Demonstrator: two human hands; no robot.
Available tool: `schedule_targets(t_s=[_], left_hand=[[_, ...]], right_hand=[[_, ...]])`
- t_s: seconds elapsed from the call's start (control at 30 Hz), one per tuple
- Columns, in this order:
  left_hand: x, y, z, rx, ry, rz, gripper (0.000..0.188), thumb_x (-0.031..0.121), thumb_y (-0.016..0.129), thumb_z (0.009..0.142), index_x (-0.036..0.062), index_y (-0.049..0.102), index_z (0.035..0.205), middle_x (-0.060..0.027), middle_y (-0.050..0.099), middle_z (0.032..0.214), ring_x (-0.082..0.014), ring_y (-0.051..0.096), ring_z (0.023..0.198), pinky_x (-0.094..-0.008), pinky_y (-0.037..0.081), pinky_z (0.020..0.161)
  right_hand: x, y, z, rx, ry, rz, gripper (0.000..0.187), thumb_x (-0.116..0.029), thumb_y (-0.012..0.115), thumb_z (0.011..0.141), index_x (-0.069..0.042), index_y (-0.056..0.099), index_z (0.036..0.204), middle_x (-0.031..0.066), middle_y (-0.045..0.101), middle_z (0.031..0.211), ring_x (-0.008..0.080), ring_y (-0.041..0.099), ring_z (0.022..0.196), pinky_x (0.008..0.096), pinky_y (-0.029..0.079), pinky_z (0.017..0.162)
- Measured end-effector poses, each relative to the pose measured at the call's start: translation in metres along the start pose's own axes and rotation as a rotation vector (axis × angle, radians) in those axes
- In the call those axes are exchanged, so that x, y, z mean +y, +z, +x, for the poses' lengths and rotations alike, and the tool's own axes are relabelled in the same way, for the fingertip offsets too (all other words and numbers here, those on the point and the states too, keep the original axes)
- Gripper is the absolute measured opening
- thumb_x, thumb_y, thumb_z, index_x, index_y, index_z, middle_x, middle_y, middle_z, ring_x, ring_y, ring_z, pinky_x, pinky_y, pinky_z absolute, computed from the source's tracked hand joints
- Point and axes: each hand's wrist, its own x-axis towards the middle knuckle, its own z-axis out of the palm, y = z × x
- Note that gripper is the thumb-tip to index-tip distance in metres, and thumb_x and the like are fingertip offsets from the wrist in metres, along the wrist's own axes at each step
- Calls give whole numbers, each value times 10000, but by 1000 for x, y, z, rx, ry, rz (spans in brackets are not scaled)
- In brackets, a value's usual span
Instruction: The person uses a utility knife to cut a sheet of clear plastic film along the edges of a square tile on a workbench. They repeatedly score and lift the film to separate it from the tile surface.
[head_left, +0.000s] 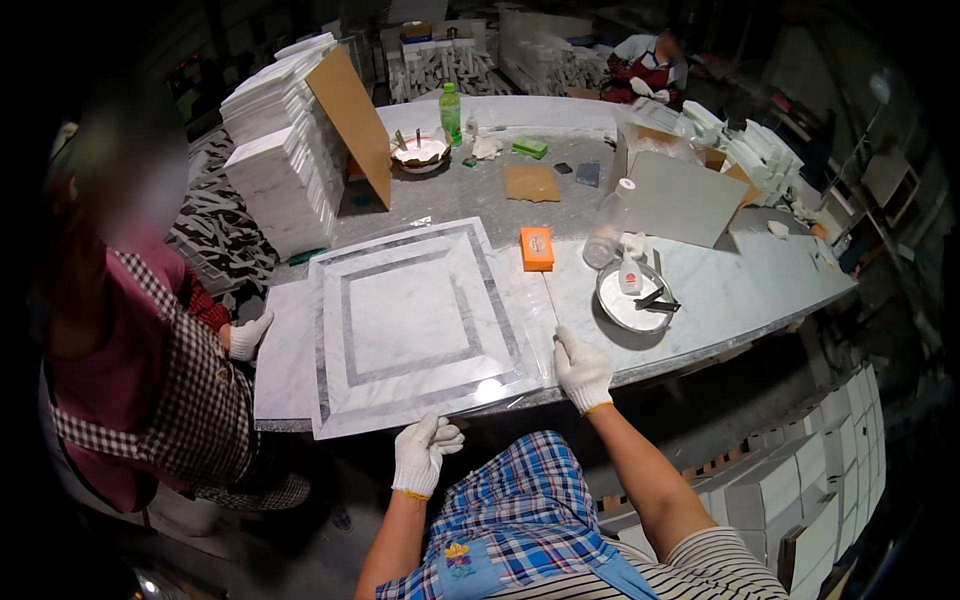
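Left hand [424, 455], fingers curled, lies just beside the near edge of the inlaid panel [405, 320] on the table [450, 195] — a knock there could chip it. Whether either hand grips anything cannot be told; beyond the right hand [583, 372], a careless sweep could upset the bowl [606, 314].

The table [745, 285] is brightly lit, with white glare on the inlaid slab [408, 310] near the front edge; beyond the far edge, the room is dim. Blur smears a person's head [125, 185] off the left edge. Fisheye distortion bows the table's outline within black surrounds.
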Motion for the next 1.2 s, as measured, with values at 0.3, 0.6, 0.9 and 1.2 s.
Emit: schedule_targets(t_s=[0.3, 0.6, 0.9, 1.2], left_hand=[[6, 16, 4, 92, -8, 43, 316, 288, 558, 1040, 35, 513, 855, -1, 408, 659, -140, 362, 602, -286, 314, 559], [9, 6, 7, 99, -15, 54, 333, 255, 583, 1020, -78, 589, 1025, -160, 665, 804, -274, 679, 701, -368, 566, 647], [11, 9, 16, 61, -3, 44, 326, 290, 570, 1036, -21, 586, 941, -106, 595, 737, -259, 607, 675, -342, 517, 594], [10, -1, 22, 3, 3, 5, 353, 285, 606, 1015, -68, 593, 1017, -167, 665, 795, -297, 680, 702, -386, 575, 635]], right_hand=[[4, 12, 5, 64, -60, -19, 313, -300, 575, 935, -137, 702, 1170, 175, 690, 751, 363, 680, 697, 464, 528, 655], [0, 12, 8, -29, -9, -57, 336, -320, 557, 937, -141, 699, 1183, 179, 708, 801, 375, 690, 750, 468, 533, 676], [6, 21, 10, -15, 0, -97, 280, -264, 594, 942, -155, 715, 1170, 146, 713, 799, 334, 700, 718, 436, 543, 657], [1, 26, 16, -7, 12, -74, 313, -292, 574, 926, -146, 700, 1174, 171, 705, 798, 375, 686, 735, 469, 530, 664]])
